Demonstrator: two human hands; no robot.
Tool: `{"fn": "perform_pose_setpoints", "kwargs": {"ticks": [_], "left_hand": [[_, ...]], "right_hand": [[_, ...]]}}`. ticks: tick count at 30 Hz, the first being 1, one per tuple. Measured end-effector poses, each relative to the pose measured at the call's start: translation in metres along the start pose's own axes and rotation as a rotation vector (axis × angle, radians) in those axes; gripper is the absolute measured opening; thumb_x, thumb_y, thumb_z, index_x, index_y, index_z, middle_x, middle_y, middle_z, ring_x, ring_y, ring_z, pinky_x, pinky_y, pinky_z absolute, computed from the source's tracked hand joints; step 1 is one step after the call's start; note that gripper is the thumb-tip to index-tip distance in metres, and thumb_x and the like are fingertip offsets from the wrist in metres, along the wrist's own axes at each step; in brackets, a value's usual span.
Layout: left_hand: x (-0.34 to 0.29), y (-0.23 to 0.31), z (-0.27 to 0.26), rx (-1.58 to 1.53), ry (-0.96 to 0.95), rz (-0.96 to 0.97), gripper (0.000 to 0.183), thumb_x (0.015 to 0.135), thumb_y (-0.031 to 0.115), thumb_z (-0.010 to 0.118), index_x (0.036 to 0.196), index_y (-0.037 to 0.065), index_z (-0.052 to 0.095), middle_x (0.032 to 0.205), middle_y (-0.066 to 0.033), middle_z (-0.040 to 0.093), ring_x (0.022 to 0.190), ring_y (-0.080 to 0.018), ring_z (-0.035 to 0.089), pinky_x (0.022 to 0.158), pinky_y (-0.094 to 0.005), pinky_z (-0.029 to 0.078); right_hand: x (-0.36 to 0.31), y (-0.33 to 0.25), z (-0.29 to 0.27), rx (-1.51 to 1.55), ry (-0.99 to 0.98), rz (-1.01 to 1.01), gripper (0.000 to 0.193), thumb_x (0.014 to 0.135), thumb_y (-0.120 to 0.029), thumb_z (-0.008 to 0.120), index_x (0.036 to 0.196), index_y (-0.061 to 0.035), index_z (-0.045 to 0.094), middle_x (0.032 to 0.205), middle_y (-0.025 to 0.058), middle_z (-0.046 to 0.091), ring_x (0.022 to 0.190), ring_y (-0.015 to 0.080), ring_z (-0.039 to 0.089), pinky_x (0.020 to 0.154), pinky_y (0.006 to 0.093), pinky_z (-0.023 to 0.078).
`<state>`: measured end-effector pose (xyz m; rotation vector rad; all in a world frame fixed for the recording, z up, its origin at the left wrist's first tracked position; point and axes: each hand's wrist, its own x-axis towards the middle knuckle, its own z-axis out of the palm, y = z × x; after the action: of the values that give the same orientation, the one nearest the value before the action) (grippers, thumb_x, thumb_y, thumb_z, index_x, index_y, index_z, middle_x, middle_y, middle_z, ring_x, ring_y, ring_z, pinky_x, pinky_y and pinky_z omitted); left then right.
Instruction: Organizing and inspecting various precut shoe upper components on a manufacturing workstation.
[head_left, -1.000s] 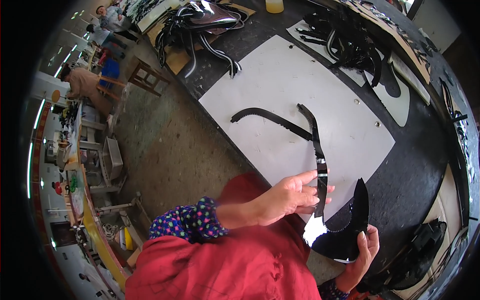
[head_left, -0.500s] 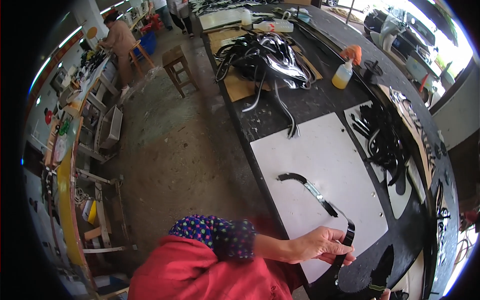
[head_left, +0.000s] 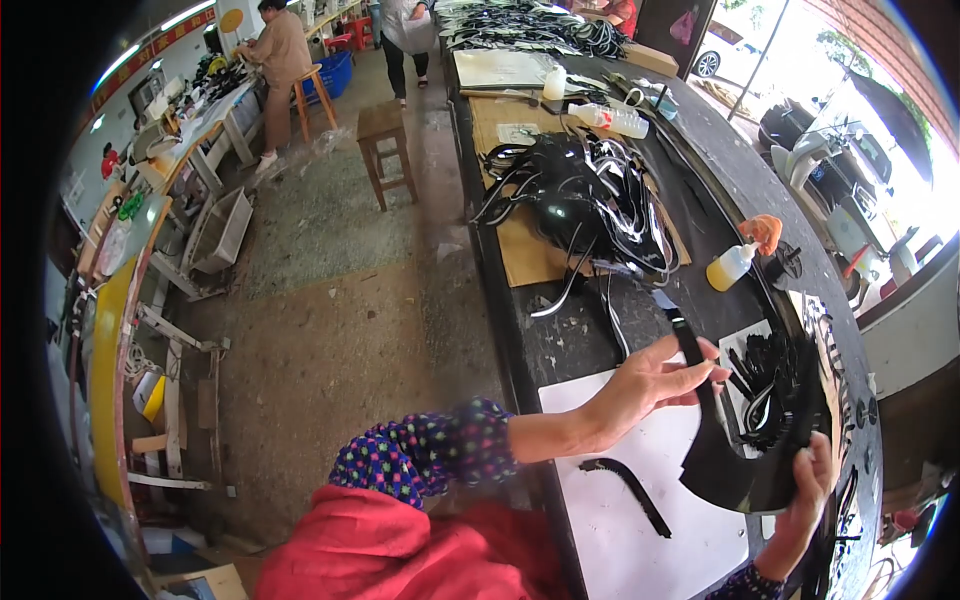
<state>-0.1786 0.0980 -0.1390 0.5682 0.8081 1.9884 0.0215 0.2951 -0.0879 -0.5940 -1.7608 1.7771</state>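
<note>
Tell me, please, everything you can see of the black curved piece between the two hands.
The black curved piece looks like a smooth, slightly glossy sheet, perhaps leather or plastic. Its broad, rounded body narrows into a long strap slanting up and leftward, with a pale, shiny tip. The left hand holds the strap; the right hand grips the body's right edge. It appears tilted, partly overlapping the white board in view.

red wall banner [head_left: 160, 43], small characters, red-marked bottle [head_left: 622, 121]
</note>
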Motion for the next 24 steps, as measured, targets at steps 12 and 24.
{"fn": "perform_pose_setpoints", "kwargs": {"ticks": [12,24], "left_hand": [[-0.013,-0.117,-0.086,0.13,0.178,-0.593,0.044,0.093,0.025,0.058,0.128,0.0,0.048,0.119,-0.0097,0.059,0.111,-0.0172,0.058,0.092,-0.0285,0.047],[-0.069,-0.048,-0.106,0.461,0.196,-0.398,0.034,0.096,0.019,0.052,0.124,-0.001,0.057,0.119,-0.0075,0.061,0.106,-0.0145,0.059,0.092,-0.0287,0.047]], "right_hand": [[0.112,0.092,0.108,-1.077,-0.361,-0.438,0.073,0.077,-0.01,0.073,0.138,-0.0012,0.034,0.143,0.0219,0.036,0.134,0.0359,0.033,0.109,0.0407,0.031],[0.264,0.182,0.178,-1.033,-0.66,-0.901,0.096,0.062,0.014,0.062,0.147,-0.0078,0.022,0.149,0.0169,0.029,0.138,0.0334,0.028,0.112,0.0414,0.029]]}}
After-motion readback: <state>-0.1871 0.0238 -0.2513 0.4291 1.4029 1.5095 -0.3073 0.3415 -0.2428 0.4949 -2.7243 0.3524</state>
